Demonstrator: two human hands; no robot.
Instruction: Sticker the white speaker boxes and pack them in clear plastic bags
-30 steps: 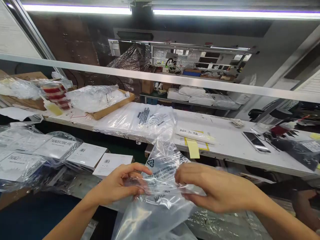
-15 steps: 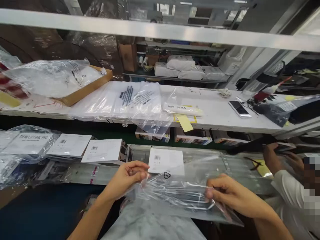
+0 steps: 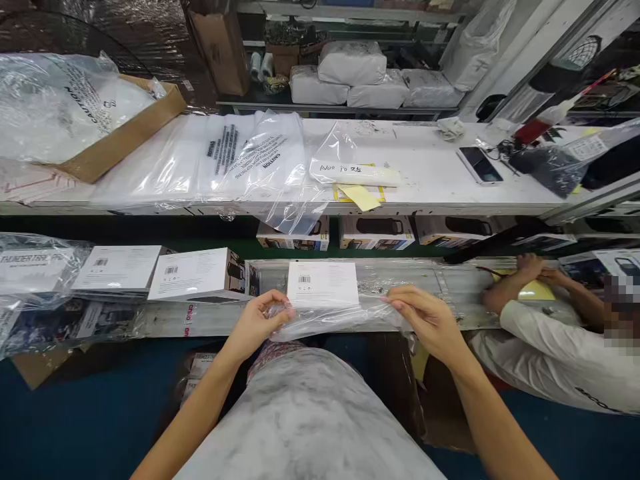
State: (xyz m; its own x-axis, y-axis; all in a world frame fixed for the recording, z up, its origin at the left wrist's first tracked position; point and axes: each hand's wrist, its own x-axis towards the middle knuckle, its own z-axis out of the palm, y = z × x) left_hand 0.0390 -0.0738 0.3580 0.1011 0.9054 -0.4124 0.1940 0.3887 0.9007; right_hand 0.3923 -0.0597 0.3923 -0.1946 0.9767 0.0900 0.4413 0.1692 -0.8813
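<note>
Between my hands stretches a clear plastic bag [image 3: 333, 321], pinched at its two sides. My left hand [image 3: 260, 320] grips its left edge, and my right hand [image 3: 425, 319] grips the right edge. Just beyond lies a white box [image 3: 323, 283] with a barcode on its top face; the bag's edge overlaps the box's near side. I cannot tell whether any of the box is inside the bag. Two more white boxes stand to the left, one [image 3: 193, 275] nearer my left hand and another [image 3: 120, 267] beside it.
Bagged boxes [image 3: 35, 270] sit at the far left of the metal ledge [image 3: 425, 293]. Above runs a white shelf [image 3: 415, 150] with stacked plastic bags [image 3: 250, 160], a phone [image 3: 480, 165] and a yellow note [image 3: 361, 197]. A co-worker's sleeve and hands [image 3: 530, 270] are at right.
The bag has gone from hanging spread below the box to lying gathered at its near edge. My hands have moved forward to the box, and my view has tilted down.
</note>
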